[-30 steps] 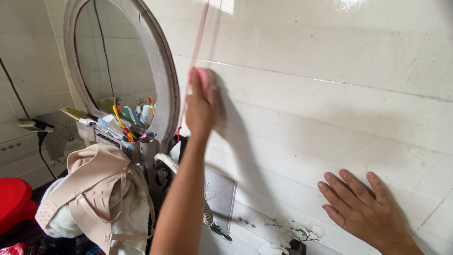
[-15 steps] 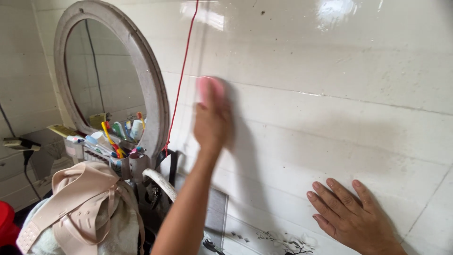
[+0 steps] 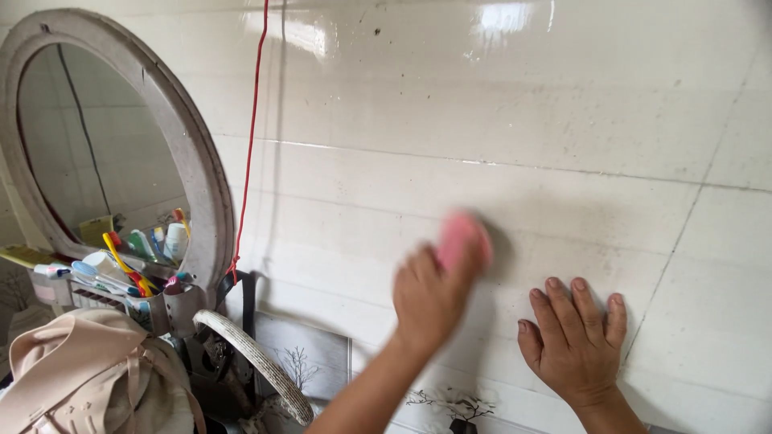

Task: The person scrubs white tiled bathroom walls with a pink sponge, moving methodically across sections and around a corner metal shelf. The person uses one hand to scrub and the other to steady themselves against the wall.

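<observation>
My left hand presses a pink sponge against the white tiled wall; the hand and sponge are blurred by motion. My right hand lies flat on the same wall, fingers spread and pointing up, just right of and slightly below the sponge. It holds nothing. The two hands are a short gap apart.
A round mirror in a grey frame hangs at the left, with a red cord running down the wall beside it. Below it sit a rack of toothbrushes and tubes and a beige cloth bag.
My left hand has swept the pink sponge down and to the right along the wall, close to my right hand. My right hand has stayed flat on the tiles.
</observation>
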